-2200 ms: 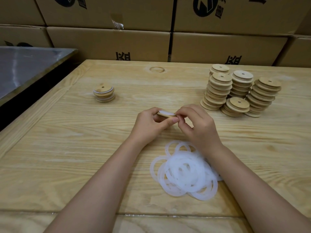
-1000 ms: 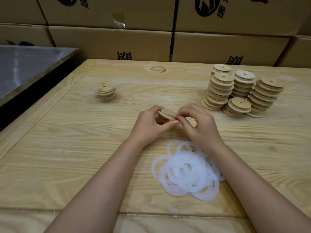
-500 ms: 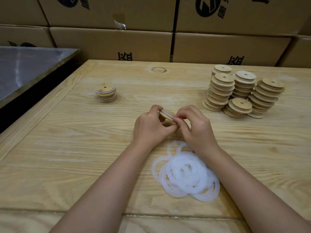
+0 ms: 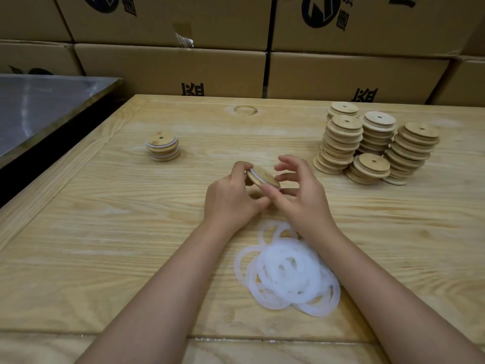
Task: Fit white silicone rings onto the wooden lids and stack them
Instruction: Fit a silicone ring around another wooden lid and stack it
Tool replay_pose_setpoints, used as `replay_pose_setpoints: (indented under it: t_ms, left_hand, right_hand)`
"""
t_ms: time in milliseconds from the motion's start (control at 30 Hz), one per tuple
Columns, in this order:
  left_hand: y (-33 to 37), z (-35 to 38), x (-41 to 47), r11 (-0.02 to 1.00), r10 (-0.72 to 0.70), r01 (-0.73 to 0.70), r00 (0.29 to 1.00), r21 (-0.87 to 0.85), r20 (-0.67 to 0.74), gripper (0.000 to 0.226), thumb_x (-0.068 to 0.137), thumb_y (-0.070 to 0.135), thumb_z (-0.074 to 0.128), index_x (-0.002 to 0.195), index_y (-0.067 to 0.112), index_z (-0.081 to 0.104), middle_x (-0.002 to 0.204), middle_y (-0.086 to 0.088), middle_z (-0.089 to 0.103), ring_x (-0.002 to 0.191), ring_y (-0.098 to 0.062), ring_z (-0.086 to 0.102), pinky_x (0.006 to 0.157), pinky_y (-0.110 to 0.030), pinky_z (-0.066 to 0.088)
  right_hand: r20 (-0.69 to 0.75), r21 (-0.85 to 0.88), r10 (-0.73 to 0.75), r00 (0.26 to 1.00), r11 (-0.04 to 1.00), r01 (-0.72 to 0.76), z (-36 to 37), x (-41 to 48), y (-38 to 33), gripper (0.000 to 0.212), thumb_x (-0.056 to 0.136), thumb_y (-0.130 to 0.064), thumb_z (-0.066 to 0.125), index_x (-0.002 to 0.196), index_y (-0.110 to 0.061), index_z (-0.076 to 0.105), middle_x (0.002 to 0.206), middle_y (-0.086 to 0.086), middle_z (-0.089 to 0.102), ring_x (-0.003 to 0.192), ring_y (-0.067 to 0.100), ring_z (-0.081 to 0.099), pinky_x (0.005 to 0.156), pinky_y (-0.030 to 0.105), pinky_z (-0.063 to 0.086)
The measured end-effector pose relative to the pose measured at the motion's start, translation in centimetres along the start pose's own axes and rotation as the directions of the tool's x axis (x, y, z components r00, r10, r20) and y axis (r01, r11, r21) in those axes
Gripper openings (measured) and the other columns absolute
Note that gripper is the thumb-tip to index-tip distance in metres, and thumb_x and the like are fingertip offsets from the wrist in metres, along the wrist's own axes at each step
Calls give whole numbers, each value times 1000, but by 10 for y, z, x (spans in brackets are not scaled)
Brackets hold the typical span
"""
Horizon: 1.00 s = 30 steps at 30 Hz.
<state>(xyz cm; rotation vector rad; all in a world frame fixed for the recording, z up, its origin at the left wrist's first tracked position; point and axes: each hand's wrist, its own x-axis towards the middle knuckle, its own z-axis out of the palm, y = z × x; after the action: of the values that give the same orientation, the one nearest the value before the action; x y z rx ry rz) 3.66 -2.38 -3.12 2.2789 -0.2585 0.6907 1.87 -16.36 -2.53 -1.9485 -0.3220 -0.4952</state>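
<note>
Fingers [image 4: 240, 170] of the left hand [image 4: 231, 198] are curled round one wooden lid [image 4: 263, 177], pinching its near-left edge, lid tilted and held just above the bench [image 4: 105, 232]; a white silicone ring [image 4: 254, 173] peeks out in the groove round its rim; the right hand [image 4: 301, 195] has its fingers spread fairly wide, thumb tip touching the lid's near edge, other fingers hovering over the far side without really gripping. Loose rings sit in one tangled pile [image 4: 288, 274] near the right wrist, too overlapped to count; off to the left there's one short stack [image 4: 163, 147] of lids with white showing between them, looks like three; on the right are five stacks of bare lids [image 4: 372, 145], crowded together, one much shorter than the rest; cardboard boxes [image 4: 170, 67] behind.
</note>
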Motion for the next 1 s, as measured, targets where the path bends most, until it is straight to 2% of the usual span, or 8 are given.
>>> replay_pose_setpoints:
  t_ms: [100,167,300,400,500,667,867,1000]
  left_hand:
    - [2,2,-3,980,186,-181,981,80,-49,55,67,36,71,111,4,60,82,-5,74,66,-31,69,56,-33,49]
    - [1,2,-4,980,198,-197,979,18,-42,56,67,33,69,115,6,58,89,-1,74,73,-27,70,59,-33,52]
    - [-2,0,-1,927,26,73,966,-367,257,62,75,3,63,131,20,41,99,10,71,96,-8,66,79,-24,53]
    - [-3,-7,7,685,-80,325,923,-652,377,49,81,-17,48,119,15,53,85,-11,72,85,-23,68,78,-34,56]
    - [-3,-13,11,493,-125,471,870,-732,476,37,88,-9,43,111,14,61,82,-21,67,81,-34,67,75,-41,57]
    - [3,-8,5,626,-63,314,933,-714,354,34,88,-5,58,107,21,51,78,-31,64,71,-29,65,72,-44,55]
    - [-5,-6,6,667,-44,279,940,-691,338,31,87,-7,58,96,21,48,79,-5,72,72,-18,68,71,-31,53]
    - [-5,-4,6,718,-35,270,934,-641,355,33,87,-7,58,90,24,50,80,-1,70,71,-13,65,69,-25,49]
  right_hand:
    - [65,-16,150,987,989,-150,6,0,1,64,79,-39,72,136,-31,42,122,-19,47,111,-2,48,93,25,47]
    - [66,22,169,983,985,-171,5,1,1,65,80,-35,72,137,-28,43,115,-25,50,108,-6,51,97,31,48]
    - [70,35,100,993,994,-103,2,2,1,73,78,-21,76,139,-29,38,126,-16,46,123,1,45,103,38,44]
    - [58,-27,-10,998,1000,12,-1,4,4,77,74,-13,78,139,-24,38,128,-20,39,125,-6,37,106,30,39]
    - [58,-122,-119,991,985,125,-2,6,8,74,71,-4,78,135,-16,43,129,-9,38,121,-13,32,103,13,32]
    - [97,-130,-168,981,975,179,0,5,13,66,71,-3,78,129,-10,48,127,-4,35,118,-15,32,98,7,33]
    - [-43,225,45,998,974,-34,-7,9,11,26,86,-6,66,96,-28,61,111,3,59,99,13,62,75,16,49]
    - [-54,326,201,978,929,-173,-11,13,17,17,86,-4,65,80,-20,63,80,-17,68,76,5,64,72,21,53]
